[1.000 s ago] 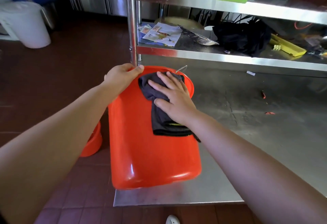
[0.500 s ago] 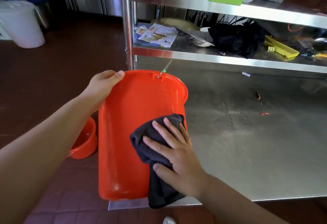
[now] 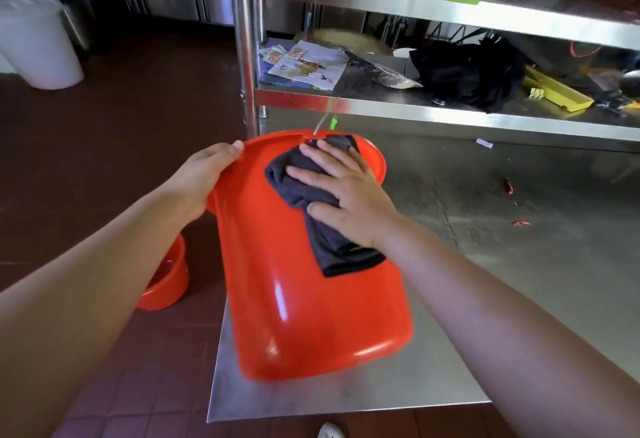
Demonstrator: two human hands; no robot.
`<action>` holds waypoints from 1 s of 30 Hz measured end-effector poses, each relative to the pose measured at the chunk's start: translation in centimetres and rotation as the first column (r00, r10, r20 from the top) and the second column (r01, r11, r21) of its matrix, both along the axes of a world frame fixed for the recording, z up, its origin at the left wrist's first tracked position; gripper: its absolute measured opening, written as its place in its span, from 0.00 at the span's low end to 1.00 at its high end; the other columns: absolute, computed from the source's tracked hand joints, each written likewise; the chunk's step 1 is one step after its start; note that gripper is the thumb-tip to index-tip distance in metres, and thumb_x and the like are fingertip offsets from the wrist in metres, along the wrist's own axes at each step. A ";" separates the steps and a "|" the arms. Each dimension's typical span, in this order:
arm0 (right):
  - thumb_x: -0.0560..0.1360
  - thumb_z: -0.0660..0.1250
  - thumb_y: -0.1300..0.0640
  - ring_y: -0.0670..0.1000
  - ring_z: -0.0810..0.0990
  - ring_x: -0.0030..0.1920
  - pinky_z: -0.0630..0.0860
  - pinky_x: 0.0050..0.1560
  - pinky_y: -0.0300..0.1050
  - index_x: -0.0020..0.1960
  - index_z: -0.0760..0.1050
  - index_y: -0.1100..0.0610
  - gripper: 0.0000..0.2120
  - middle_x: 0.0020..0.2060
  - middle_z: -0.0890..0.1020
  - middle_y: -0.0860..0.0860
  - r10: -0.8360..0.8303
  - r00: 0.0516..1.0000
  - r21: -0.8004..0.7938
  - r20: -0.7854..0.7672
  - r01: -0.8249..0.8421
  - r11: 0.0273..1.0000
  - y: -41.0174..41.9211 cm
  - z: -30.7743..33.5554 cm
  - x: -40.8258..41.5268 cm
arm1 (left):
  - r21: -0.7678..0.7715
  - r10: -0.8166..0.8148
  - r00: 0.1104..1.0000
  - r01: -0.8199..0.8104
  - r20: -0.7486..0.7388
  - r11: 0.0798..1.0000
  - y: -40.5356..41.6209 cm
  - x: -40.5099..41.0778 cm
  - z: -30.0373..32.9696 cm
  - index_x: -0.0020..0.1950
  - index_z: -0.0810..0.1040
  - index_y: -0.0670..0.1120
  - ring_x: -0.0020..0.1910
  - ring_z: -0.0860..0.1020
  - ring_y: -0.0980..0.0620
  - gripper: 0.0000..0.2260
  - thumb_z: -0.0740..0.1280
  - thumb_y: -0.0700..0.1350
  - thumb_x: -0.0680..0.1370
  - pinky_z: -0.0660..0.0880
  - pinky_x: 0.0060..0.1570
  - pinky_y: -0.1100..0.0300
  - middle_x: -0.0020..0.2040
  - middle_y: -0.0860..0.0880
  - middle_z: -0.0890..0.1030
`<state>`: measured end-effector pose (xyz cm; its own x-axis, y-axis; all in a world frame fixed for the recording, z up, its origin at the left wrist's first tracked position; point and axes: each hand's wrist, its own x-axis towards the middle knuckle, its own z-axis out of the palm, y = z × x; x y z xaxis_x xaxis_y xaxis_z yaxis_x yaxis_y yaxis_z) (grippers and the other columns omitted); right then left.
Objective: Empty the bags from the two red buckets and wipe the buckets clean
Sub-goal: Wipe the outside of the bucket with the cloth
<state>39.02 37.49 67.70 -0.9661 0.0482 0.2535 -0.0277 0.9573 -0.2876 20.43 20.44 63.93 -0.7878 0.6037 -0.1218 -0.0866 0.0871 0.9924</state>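
Observation:
A red bucket (image 3: 304,302) lies on its side on the steel table (image 3: 519,264), its bottom toward me and its rim away. My left hand (image 3: 204,178) grips the rim at the left. My right hand (image 3: 343,195) lies flat on a dark grey cloth (image 3: 329,240), pressing it against the bucket's outer wall near the rim. The cloth's lower end hangs loose below my wrist. A second red bucket (image 3: 166,278) stands on the floor at the left, partly hidden behind my left arm. No bags are visible.
A steel shelf (image 3: 450,108) just behind the bucket holds papers, a black bag (image 3: 471,74) and a yellow tray. A shelf post (image 3: 247,56) stands near my left hand. A white bin (image 3: 38,42) stands on the brown tiled floor at the far left.
My right hand slid the cloth from the bucket's near end back up its wall to the rim. My left hand stayed on the rim.

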 end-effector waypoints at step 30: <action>0.72 0.59 0.43 0.49 0.48 0.77 0.46 0.74 0.61 0.70 0.66 0.38 0.25 0.76 0.59 0.43 0.077 0.993 0.245 0.090 -0.097 0.965 -2.8 -1.6 8.1 | -0.306 0.021 0.905 -0.165 -0.425 0.938 7.2 5.1 3.3 0.32 0.69 0.50 0.54 0.76 0.38 0.19 0.55 0.56 0.80 0.66 0.64 0.43 0.39 0.45 0.77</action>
